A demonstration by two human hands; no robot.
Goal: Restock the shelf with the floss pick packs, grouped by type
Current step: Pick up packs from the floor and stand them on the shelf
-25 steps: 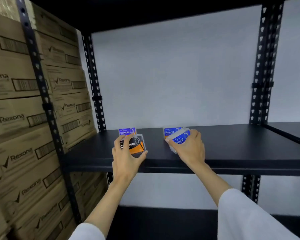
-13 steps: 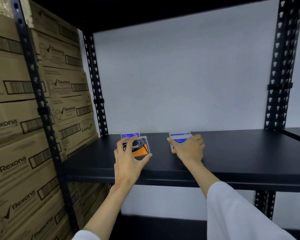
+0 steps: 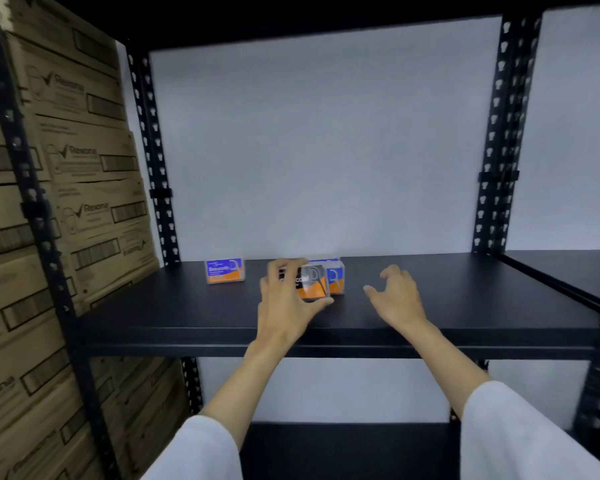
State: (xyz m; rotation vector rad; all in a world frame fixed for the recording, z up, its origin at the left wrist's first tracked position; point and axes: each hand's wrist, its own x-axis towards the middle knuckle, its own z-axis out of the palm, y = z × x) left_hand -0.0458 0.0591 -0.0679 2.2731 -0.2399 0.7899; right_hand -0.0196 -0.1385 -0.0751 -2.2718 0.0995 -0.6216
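**Charcoal pack may be set in the wrong group**

Left of the charcoal pack [image 3: 311,284], a Smooth pack [image 3: 225,270] stands alone on the shelf [image 3: 465,306]. The charcoal pack is clamped by the left hand [image 3: 286,303]; if it is released here, types could be mixed with the blue packs [image 3: 335,280] just behind it, whose labels are hidden. To its right, the right hand [image 3: 397,299] is held apart, empty.

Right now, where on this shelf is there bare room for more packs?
Bare: the shelf from the right hand to the right upright, and between the Smooth pack and left hand. Crowded: the charcoal pack against the blue packs.
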